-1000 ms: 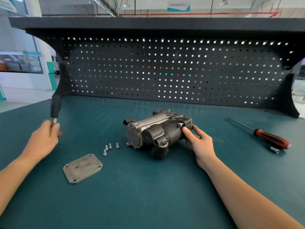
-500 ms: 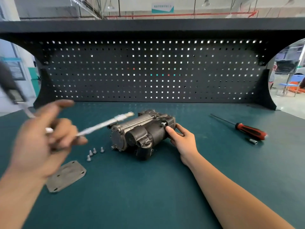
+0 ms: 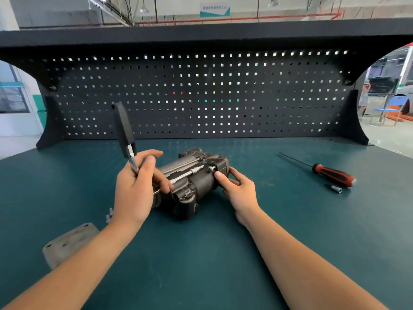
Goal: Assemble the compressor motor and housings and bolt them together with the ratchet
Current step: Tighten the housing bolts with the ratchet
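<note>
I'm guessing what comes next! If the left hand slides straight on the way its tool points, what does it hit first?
Probably the bolt on the compressor: the left hand aims the ratchet at it. Depth is unclear.

Open mat (image 3: 201, 265) before the compressor (image 3: 201, 185), screwdriver (image 3: 330, 174) and socket (image 3: 336, 188) lying right, plate (image 3: 67, 241) at left, pegboard (image 3: 201, 97) walling the back
</note>
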